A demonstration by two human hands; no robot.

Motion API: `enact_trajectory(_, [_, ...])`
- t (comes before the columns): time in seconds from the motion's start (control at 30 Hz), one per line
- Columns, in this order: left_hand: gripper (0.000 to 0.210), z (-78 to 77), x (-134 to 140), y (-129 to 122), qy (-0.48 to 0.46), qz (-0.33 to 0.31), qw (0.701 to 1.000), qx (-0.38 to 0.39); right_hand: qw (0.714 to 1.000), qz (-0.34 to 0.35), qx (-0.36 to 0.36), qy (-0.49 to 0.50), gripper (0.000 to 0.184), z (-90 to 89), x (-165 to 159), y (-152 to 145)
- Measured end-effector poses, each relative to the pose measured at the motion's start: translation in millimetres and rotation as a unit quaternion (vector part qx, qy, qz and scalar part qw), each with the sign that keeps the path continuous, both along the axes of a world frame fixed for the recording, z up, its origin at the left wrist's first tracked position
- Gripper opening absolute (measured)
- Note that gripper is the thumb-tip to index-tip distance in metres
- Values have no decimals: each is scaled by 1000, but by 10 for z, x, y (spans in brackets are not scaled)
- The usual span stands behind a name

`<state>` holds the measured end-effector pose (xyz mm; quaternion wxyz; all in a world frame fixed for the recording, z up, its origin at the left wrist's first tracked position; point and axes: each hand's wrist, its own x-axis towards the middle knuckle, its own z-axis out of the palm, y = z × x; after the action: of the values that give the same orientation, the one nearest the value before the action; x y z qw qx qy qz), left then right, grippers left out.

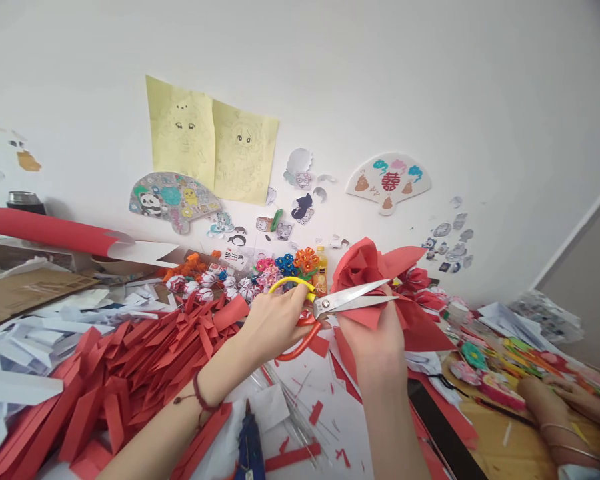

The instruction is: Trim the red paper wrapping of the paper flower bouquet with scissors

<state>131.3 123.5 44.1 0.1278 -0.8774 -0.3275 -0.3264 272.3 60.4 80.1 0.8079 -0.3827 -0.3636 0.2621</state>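
Note:
My left hand [283, 313], a cord bracelet on its wrist, grips a pair of scissors [325, 305] with one yellow and one orange-red handle. The blades stand apart and point right, crossing in front of a red paper flower [357, 267]. My right hand [377, 333] is closed around the lower part of that flower, its fingers partly hidden by the paper and blades. Below both hands, red paper scraps [316, 412] and thin wires [297, 407] lie on a white sheet [350, 427].
Folded red strips [125, 373] and white strips [20, 347] heap at left. A glue gun [250, 443] lies in front. Small craft flowers [285, 265] and a juice bottle [321, 263] stand behind. Another person's arm [545, 407] rests at the right beside a black flat object [443, 427].

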Motion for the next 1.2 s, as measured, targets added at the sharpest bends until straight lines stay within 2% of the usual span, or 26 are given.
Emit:
enact_trajectory(0.2, [24, 0, 16, 2, 3, -5, 1000, -10, 986, -102, -86, -98, 23, 46, -65, -58])
enact_trajectory(0.33, [24, 8, 19, -14, 9, -9, 1000, -18, 975, -145, -88, -144, 39, 36, -73, -61])
enact_trajectory(0.47, [21, 20, 22, -42, 20, -5, 999, -30, 977, -149, -50, -145, 38, -23, -47, -70])
enact_trajectory(0.63, [17, 40, 28, -73, 31, 2, 999, -35, 991, -96, 7, -96, 28, -77, -8, -46])
enact_trajectory(0.7, [16, 44, 28, -79, 31, 0, 999, -34, 989, -106, -7, -100, 26, -69, -17, -60])
enact_trajectory(0.83, [15, 45, 27, -75, 28, -1, 999, -27, 975, -156, -89, -128, 53, 2, -68, -121])
enact_trajectory(0.93, [15, 45, 25, -60, 34, 7, 999, -25, 965, -170, -128, -151, 55, 41, -86, -134])
enact_trajectory(1.2, [24, 52, 17, -20, 49, 28, 997, -44, 965, -162, -81, -187, 43, -22, -43, -81])
